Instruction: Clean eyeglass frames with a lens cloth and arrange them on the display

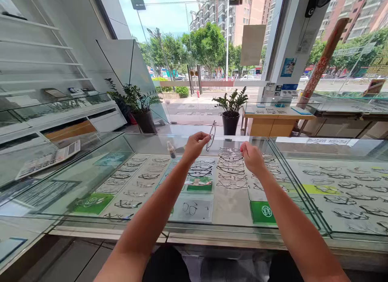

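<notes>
Above the glass surface point(224, 209), left hand point(195, 144) pinches a pair of glasses point(211, 135) by one rim, already lifted clear and held edge-on. Right hand point(251, 158) hovers just beside, fingers loosely curled, empty, not yet on the frame. Small bottle point(171, 150) stands untouched near the left hand.

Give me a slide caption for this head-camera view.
Left hand holds glasses over a glass display counter; right hand hovers alongside.

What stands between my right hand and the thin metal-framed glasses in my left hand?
Nothing visible: open air separates the right hand from the thin metal-framed glasses in the left hand. The small pale bottle stands farther left.
</notes>
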`<state>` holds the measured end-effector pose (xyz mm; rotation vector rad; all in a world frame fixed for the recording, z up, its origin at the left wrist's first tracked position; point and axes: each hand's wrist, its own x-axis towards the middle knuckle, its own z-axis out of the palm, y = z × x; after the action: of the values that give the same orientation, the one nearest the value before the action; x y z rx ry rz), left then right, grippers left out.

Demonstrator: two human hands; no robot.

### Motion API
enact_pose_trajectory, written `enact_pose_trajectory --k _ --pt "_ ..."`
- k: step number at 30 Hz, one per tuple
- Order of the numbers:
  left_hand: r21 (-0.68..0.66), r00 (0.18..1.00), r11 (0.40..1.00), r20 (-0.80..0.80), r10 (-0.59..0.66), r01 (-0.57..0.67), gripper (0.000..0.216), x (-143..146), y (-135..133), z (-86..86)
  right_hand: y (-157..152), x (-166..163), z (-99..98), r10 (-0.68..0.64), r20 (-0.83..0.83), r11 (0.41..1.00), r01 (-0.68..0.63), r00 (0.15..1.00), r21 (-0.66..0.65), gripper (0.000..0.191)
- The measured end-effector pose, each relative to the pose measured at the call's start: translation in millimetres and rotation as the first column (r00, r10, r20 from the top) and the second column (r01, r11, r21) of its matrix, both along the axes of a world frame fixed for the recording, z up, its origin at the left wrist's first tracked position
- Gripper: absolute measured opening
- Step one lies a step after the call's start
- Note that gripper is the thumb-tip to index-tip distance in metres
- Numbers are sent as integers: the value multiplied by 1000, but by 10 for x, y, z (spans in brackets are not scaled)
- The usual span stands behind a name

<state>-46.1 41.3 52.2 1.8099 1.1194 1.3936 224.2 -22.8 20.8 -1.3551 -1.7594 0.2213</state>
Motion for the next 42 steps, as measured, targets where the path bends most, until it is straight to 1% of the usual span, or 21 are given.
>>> enact_pose_trajectory --k 1,2,3,4,6,8,9,11,12,16,19,21,27,31,36,38,42 --pt "-44 987 997 146 -64 71 45 124 -51 -6 -3 -11 -4 34 -14 999 -34 999 -11 46" --pt "-73 959 988 257 -116 139 47 242 -104 -24 -5 -24 -7 72 -37 997 -73 997 -21 50" --pt "-89 930 976 333 -157 197 48 347 -157 -50 -6 -38 -10 111 -67 993 -113 992 -28 54" --pt "-98 905 966 382 -186 240 48 434 -210 -82 -8 -54 -11 146 -106 988 -150 984 -32 58" --pt "-104 877 951 427 -221 290 48 545 -301 -156 -15 -90 -9 216 -207 974 -225 954 -24 62" --pt "-102 869 944 432 -242 314 47 578 -363 -232 -32 -133 -2 277 -313 957 -291 909 3 55" --pt "-99 866 941 431 -253 324 47 574 -381 -267 -43 -157 1 305 -352 947 -320 885 16 48" --pt "-94 858 931 430 -281 352 45 551 -392 -328 -68 -206 1 342 -399 932 -360 851 31 32" --pt "-92 853 926 430 -294 366 44 537 -388 -352 -78 -229 -2 351 -408 928 -371 842 32 29" --pt "-79 837 913 437 -329 400 42 509 -344 -422 -88 -285 -33 357 -410 923 -384 839 16 32" --pt "-78 826 902 441 -351 425 41 502 -314 -460 -76 -287 -52 340 -402 930 -367 850 11 38" --pt "-83 821 895 441 -361 438 40 497 -305 -480 -70 -281 -57 327 -390 937 -350 861 11 39" --pt "-124 816 880 450 -362 459 41 496 -324 -484 -73 -275 -67 296 -363 950 -312 883 17 28" --pt "-140 818 874 445 -363 465 42 506 -337 -472 -79 -272 -68 260 -344 961 -278 902 -2 20" --pt "-132 824 877 429 -370 463 43 514 -333 -496 -68 -254 -32 230 -289 973 -224 929 55 16" --pt "-131 826 877 424 -372 463 43 517 -328 -510 -56 -242 -19 235 -307 971 -235 922 39 17" --pt "-135 825 878 430 -366 460 43 520 -313 -530 -23 -210 -27 248 -400 959 -283 883 -30 23"
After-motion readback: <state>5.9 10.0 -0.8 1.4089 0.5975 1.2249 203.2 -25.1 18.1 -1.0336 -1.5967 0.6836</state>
